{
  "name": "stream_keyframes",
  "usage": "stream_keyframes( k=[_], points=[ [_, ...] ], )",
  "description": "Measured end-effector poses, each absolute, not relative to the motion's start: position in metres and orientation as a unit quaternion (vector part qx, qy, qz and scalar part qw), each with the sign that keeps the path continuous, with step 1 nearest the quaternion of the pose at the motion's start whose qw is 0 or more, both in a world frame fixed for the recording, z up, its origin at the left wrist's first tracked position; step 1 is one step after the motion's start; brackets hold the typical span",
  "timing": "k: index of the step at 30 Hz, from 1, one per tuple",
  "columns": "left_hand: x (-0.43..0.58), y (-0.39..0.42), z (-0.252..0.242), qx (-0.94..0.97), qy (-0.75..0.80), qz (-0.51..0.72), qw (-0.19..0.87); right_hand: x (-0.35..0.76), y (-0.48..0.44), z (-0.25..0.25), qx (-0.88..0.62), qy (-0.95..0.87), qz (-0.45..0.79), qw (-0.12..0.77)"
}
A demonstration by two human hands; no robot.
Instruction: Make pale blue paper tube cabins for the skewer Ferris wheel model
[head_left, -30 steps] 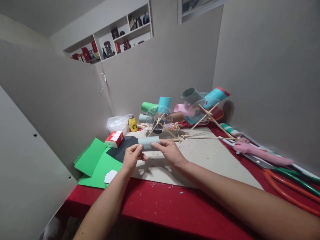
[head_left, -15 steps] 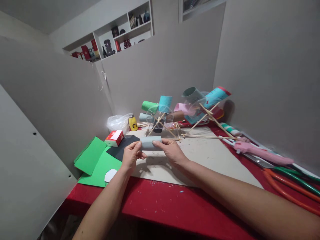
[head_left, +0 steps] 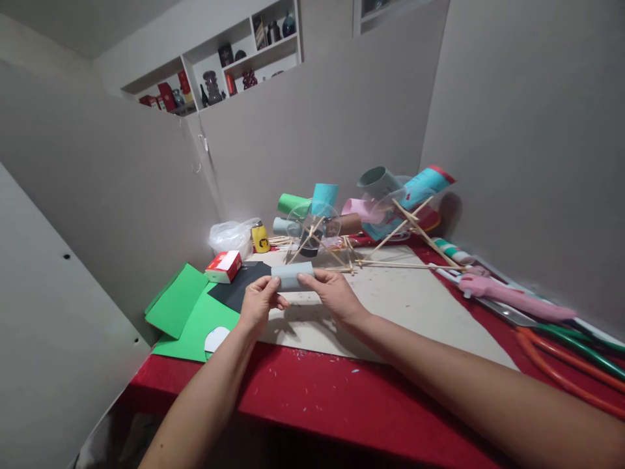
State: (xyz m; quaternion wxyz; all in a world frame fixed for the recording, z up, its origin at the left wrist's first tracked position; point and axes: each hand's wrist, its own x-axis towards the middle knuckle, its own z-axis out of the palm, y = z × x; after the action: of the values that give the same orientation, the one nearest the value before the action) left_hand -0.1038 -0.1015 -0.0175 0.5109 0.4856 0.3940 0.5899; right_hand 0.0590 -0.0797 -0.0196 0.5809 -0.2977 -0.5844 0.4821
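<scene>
Between both hands I hold a light grey-blue paper tube (head_left: 291, 277), level and raised above the beige board (head_left: 381, 306). My left hand (head_left: 260, 301) pinches its left end with thumb and fingers. At the other end, my right hand (head_left: 336, 296) presses its thumb on the near side, with the fingers behind. Beyond the tube stands a wheel model (head_left: 313, 219) of clear discs and wooden sticks, carrying green, blue, brown and other paper tubes. A second, larger model (head_left: 405, 202) with coloured tubes stands to its right.
Green sheets (head_left: 185, 312), black paper (head_left: 234, 293) and a red-and-white box (head_left: 223, 267) lie at left. A yellow can (head_left: 260, 238) and a plastic bag (head_left: 229, 236) are behind. Scissors (head_left: 541, 345) and a pink glue gun (head_left: 512, 296) lie right on the red cloth (head_left: 303, 391).
Both hands keep the same grip on the paper tube, which has shifted very slightly left and up in view. The camera view has tilted a little.
</scene>
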Motion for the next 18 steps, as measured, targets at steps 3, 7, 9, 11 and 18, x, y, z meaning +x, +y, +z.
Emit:
stream_keyframes(
  k=[3, 7, 9, 11, 18],
  points=[
    [-0.1038, -0.1012, -0.0174, 0.491, 0.392, 0.592, 0.504, 0.0589, -0.08, -0.0199, -0.296, -0.59, 0.474, 0.582],
    [-0.104, -0.1007, -0.0178, 0.496, 0.403, 0.586, 0.498, 0.059, -0.0795, -0.0218, -0.3, -0.588, 0.47, 0.585],
    [-0.1041, -0.1012, -0.0177, 0.493, 0.405, 0.582, 0.504, 0.0593, -0.0793, -0.0223, -0.303, -0.586, 0.471, 0.585],
    [-0.1042, -0.1021, -0.0174, 0.49, 0.403, 0.576, 0.515, 0.0595, -0.0792, -0.0223, -0.306, -0.585, 0.473, 0.584],
    [-0.1038, -0.1027, -0.0193, 0.493, 0.397, 0.561, 0.534, 0.0592, -0.0806, -0.0202, -0.312, -0.584, 0.471, 0.583]
  ],
)
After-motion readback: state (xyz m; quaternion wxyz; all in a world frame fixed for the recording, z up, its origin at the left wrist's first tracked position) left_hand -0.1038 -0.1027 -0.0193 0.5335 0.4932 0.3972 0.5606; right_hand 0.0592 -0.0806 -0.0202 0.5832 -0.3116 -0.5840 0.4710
